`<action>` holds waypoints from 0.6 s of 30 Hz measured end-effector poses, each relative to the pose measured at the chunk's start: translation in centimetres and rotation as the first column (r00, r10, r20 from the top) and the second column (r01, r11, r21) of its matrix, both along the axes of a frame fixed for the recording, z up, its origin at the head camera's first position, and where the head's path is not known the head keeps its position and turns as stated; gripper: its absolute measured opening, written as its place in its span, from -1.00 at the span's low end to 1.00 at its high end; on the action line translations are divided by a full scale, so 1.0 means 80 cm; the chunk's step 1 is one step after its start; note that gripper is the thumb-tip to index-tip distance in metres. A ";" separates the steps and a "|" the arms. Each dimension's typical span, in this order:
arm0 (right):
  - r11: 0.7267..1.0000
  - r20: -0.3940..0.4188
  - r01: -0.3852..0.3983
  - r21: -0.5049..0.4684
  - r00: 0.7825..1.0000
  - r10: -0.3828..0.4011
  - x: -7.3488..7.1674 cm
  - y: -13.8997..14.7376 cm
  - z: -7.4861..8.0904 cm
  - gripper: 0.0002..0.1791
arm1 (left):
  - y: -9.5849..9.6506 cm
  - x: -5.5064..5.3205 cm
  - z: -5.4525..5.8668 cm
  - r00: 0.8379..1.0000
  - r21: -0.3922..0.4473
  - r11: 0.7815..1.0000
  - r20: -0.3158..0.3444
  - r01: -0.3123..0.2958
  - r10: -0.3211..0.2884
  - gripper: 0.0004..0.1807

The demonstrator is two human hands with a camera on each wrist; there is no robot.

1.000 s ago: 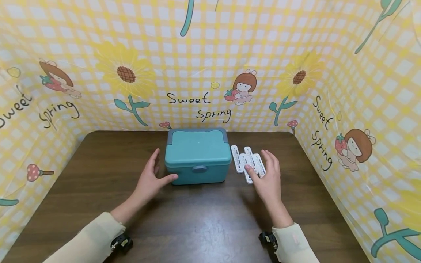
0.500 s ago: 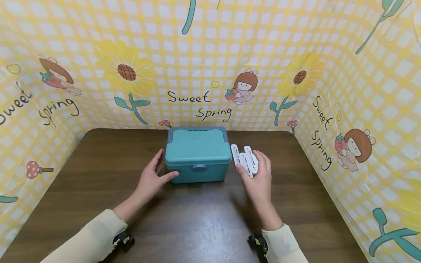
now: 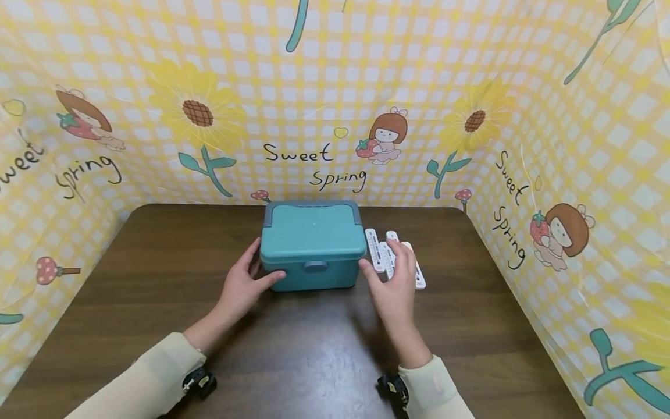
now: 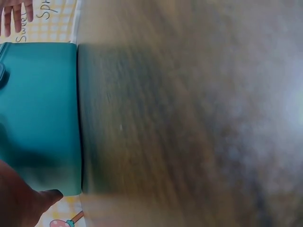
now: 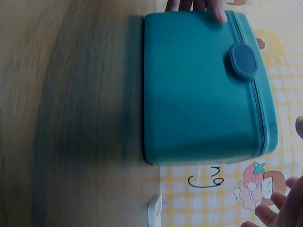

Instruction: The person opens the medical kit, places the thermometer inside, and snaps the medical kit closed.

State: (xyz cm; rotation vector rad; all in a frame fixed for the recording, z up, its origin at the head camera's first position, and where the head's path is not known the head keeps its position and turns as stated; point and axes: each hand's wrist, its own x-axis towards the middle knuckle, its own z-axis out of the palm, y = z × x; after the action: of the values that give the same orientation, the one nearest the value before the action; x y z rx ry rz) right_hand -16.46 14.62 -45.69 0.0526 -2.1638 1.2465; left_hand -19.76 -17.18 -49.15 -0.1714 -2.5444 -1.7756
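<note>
Flanking a teal box (image 3: 313, 241), left hand (image 3: 242, 288), right hand (image 3: 392, 291) near white strips (image 3: 374, 249), each grip wide

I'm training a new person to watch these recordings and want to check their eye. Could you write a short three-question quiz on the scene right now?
1. True or false: the lid is shut on the teal box.

2. In the head view, where do the white strips lie?
A) To the left of the box
B) To the right of the box
C) On top of the box

3. Judging by the head and right wrist views, which hand touches the front of the box?

Key:
1. True.
2. B.
3. The left hand; its thumb rests there.
</note>
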 end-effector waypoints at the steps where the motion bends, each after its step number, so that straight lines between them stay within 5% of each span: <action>1: 1.000 -0.007 -0.001 0.001 1.000 0.001 0.000 -0.002 0.000 -0.24 | 0.001 0.000 0.000 1.000 0.006 1.000 -0.001 -0.002 0.002 0.20; 12: 0.999 -0.053 0.015 -0.034 0.998 -0.017 0.004 -0.030 -0.003 -0.24 | 0.007 0.000 -0.001 1.000 0.041 0.999 -0.017 -0.012 0.013 0.13; 16: 0.999 -0.057 0.020 -0.039 0.998 -0.023 0.008 -0.042 -0.001 -0.27 | 0.015 0.008 0.020 1.000 0.044 0.999 -0.004 -0.006 0.007 0.09; 18: 0.999 -0.054 0.017 -0.045 0.998 -0.020 0.011 -0.047 0.001 -0.29 | 0.016 0.008 0.019 1.000 0.042 0.999 -0.006 -0.007 0.008 0.08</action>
State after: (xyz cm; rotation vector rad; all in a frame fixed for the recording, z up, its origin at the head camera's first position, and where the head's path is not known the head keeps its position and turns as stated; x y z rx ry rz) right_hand -15.61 10.87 -45.60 0.0476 -2.0847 1.2677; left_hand -19.13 -15.93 -47.60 -0.1656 -2.4975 -1.8214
